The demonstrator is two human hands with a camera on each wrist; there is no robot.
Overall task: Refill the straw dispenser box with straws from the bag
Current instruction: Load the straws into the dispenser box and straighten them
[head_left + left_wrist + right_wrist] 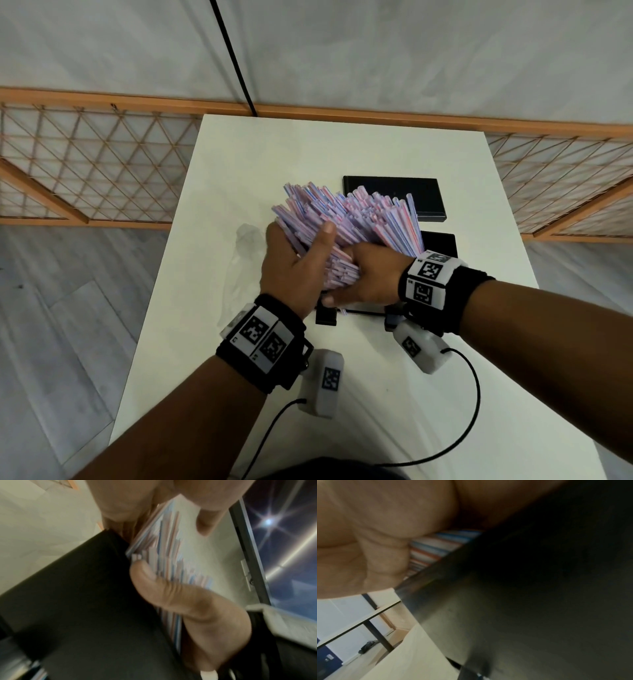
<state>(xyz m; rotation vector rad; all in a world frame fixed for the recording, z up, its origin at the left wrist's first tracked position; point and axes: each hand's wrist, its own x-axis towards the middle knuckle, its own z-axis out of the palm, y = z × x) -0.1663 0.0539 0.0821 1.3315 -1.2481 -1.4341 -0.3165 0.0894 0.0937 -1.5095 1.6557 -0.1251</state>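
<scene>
Dispenser box [440, 241]: largely hidden beneath the straws [346, 222] and both hands; interior not visible. Clear bag [245, 246]: partly covered by the left hand [291, 270]. Both wrist views blurred; right fingers indiscernible.

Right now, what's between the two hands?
The straws: left hand and right hand grip the bundle from either side above the black box, best seen in the head view. Nothing else shows between them.
</scene>
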